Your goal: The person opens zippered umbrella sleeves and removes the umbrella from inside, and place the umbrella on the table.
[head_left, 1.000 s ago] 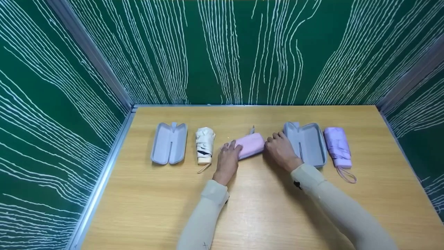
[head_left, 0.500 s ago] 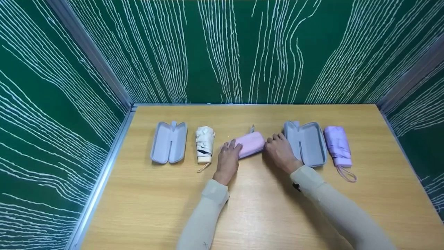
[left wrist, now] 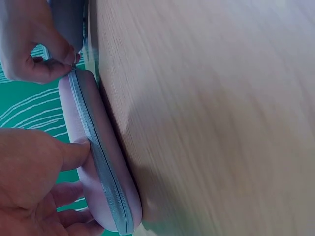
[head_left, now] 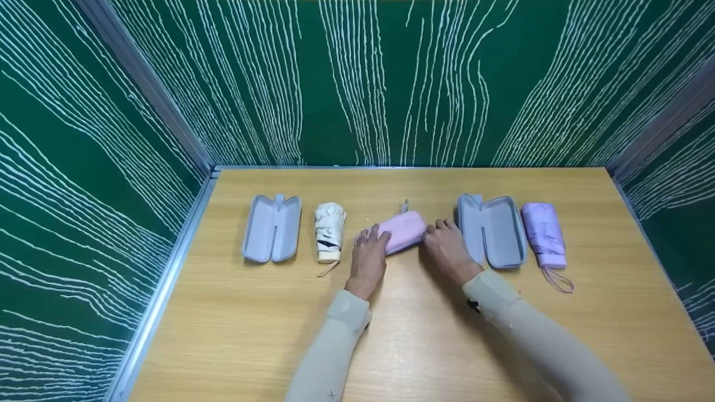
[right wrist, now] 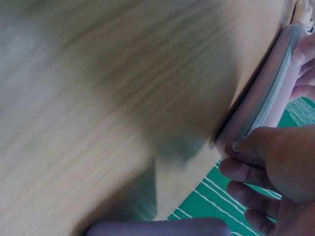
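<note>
A pink zip case [head_left: 406,230] lies at a slant in the middle of the table. My left hand [head_left: 368,262] grips its left end, the thumb pressing near the zip [left wrist: 101,147] and the fingers over the far side. At the other end, my right hand [head_left: 448,245] pinches the small zip pull [left wrist: 74,67] between thumb and index finger. Along the side that shows in the left wrist view, the zip's two edges meet. Whatever the case holds is hidden. A grey loop tab [head_left: 405,206] sticks out behind it.
A pale grey case [head_left: 272,229] lies unfolded at the left, beside a cream folded umbrella [head_left: 329,231]. Close to my right hand, a larger grey case [head_left: 505,234] lies unfolded, with a purple folded umbrella [head_left: 544,234] to its right. Green walls enclose the table [head_left: 391,346].
My right hand has shifted slightly left and toward me at the case's right end. My left hand keeps its grip. The other cases and the umbrellas stay put.
</note>
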`<state>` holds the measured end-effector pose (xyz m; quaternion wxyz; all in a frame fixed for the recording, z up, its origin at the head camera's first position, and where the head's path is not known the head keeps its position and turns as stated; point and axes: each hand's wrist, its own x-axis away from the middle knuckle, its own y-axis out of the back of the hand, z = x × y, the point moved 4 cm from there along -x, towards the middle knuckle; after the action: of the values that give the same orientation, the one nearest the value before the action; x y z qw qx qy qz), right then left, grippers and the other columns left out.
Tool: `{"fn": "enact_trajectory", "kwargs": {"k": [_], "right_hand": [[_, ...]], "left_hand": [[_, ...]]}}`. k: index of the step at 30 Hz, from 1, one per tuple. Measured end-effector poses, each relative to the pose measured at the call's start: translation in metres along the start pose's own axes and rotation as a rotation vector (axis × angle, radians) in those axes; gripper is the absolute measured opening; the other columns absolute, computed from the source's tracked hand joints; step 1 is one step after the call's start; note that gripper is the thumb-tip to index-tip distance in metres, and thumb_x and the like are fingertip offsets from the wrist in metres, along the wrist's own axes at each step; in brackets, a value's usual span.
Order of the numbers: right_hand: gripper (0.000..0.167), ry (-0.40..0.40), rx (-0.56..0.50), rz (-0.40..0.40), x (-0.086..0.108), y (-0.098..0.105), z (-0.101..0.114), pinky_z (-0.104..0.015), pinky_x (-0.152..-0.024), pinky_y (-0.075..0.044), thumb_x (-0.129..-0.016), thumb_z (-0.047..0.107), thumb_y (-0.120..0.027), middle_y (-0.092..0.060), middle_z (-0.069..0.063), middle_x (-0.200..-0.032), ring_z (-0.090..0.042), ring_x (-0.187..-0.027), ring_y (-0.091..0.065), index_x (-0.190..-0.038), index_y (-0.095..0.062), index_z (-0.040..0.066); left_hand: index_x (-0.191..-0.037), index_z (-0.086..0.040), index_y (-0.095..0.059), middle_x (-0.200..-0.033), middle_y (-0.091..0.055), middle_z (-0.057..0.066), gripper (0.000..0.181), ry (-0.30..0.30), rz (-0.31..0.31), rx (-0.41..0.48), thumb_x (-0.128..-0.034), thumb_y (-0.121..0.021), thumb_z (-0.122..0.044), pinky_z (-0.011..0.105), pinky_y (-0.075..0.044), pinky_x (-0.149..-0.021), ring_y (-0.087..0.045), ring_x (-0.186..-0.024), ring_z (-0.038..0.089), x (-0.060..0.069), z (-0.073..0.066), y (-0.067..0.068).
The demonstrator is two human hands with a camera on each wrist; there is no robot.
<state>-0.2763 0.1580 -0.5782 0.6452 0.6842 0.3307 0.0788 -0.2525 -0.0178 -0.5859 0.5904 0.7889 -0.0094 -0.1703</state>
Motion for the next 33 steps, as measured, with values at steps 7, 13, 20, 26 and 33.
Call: {"fn": "enact_trajectory", "kwargs": {"k": [7,13,20,26,33], "right_hand": [[0.009,-0.012,0.023,0.055,-0.001,0.000,0.006,-0.050,-0.089,-0.053,-0.084,-0.007,-0.077,-0.072,-0.016,-0.090,-0.036,-0.090,-0.065,-0.092,-0.078,-0.003],[0.013,-0.012,0.025,0.077,-0.003,0.000,0.012,-0.049,-0.092,-0.054,-0.084,-0.006,-0.078,-0.073,-0.017,-0.093,-0.036,-0.092,-0.065,-0.096,-0.077,-0.003],[0.006,-0.008,0.020,0.003,-0.003,-0.001,0.019,-0.049,-0.085,-0.053,-0.085,-0.006,-0.072,-0.070,-0.015,-0.086,-0.035,-0.087,-0.063,-0.088,-0.077,-0.003],[0.007,-0.004,0.029,0.011,-0.003,-0.002,0.024,-0.048,-0.086,-0.053,-0.085,-0.006,-0.072,-0.069,-0.015,-0.087,-0.035,-0.088,-0.063,-0.090,-0.077,-0.003],[0.010,0.014,0.019,0.024,-0.004,0.000,0.030,-0.049,-0.087,-0.054,-0.085,-0.005,-0.072,-0.071,-0.015,-0.089,-0.035,-0.090,-0.063,-0.093,-0.078,-0.002]], "left_hand": [[-0.133,-0.016,-0.070,-0.143,-0.063,0.017,0.047,0.015,-0.002,-0.032,-0.0898,-0.070,0.003,0.055,-0.057,-0.099,-0.062,-0.127,0.044,0.002,-0.002,0.000],[-0.133,-0.017,-0.070,-0.142,-0.063,0.018,0.047,0.022,-0.015,-0.062,-0.0891,-0.072,0.000,0.054,-0.056,-0.101,-0.063,-0.126,0.044,0.003,-0.005,-0.001],[-0.128,-0.017,-0.072,-0.135,-0.066,0.016,0.045,0.011,-0.085,-0.112,-0.0857,-0.077,-0.003,0.049,-0.057,-0.097,-0.066,-0.120,0.040,0.006,-0.010,0.001],[-0.132,-0.018,-0.070,-0.139,-0.065,0.018,0.048,0.036,-0.058,-0.100,-0.0863,-0.076,-0.004,0.050,-0.056,-0.101,-0.064,-0.124,0.041,0.006,-0.011,-0.001],[-0.132,-0.020,-0.071,-0.135,-0.066,0.017,0.045,0.035,-0.084,-0.150,-0.0879,-0.076,-0.010,0.046,-0.055,-0.101,-0.065,-0.120,0.037,0.007,-0.014,-0.002]]}}
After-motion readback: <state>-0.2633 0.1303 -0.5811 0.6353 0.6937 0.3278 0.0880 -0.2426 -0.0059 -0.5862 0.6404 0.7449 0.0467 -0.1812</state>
